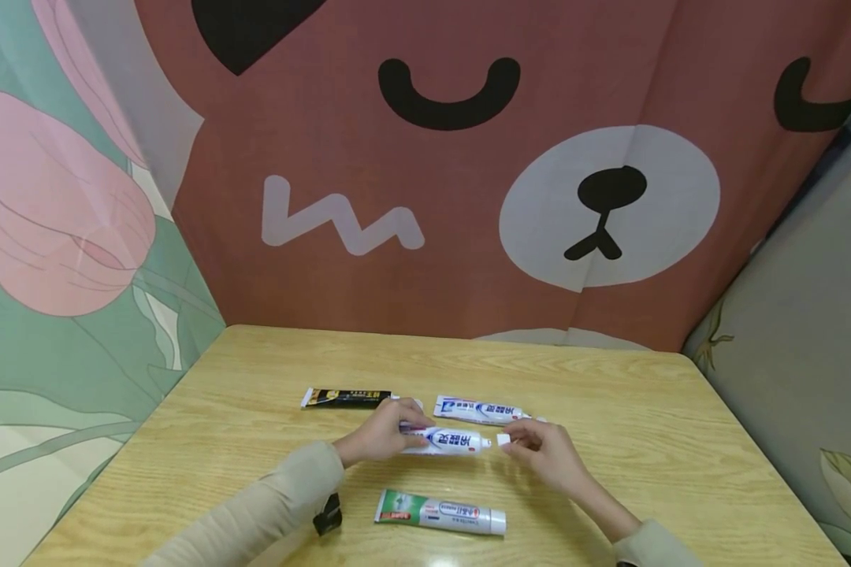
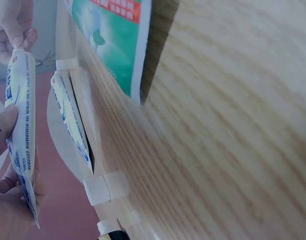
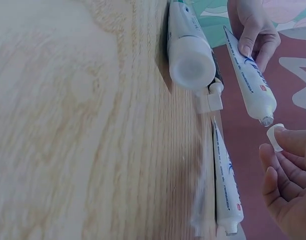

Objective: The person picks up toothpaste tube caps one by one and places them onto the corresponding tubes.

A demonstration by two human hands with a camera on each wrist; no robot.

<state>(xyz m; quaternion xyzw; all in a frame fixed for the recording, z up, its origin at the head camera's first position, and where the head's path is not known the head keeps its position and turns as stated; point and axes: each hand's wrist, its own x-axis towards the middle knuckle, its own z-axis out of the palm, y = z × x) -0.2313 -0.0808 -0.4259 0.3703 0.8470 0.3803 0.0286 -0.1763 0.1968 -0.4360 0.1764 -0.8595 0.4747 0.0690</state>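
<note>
My left hand (image 1: 386, 431) grips a white and blue toothpaste tube (image 1: 454, 442) by its body, above the table, its nozzle towards the right. The nozzle is bare, as the right wrist view shows. Between thumb and fingers my right hand (image 1: 549, 455) pinches a small white cap (image 3: 275, 138), a short gap away from that nozzle. Behind the held tube, a similar white and blue toothpaste tube (image 1: 478, 409) lies flat with its nozzle uncovered. A black toothpaste tube (image 1: 347, 398) lies beyond my left hand, partly hidden by it.
Nearest me on the wooden table (image 1: 681, 441) lies a green and white toothpaste tube (image 1: 440, 512) with its cap on. A loose white cap (image 2: 97, 189) stands close to the black tube's nozzle. A printed curtain (image 1: 454, 181) hangs behind the table's far edge.
</note>
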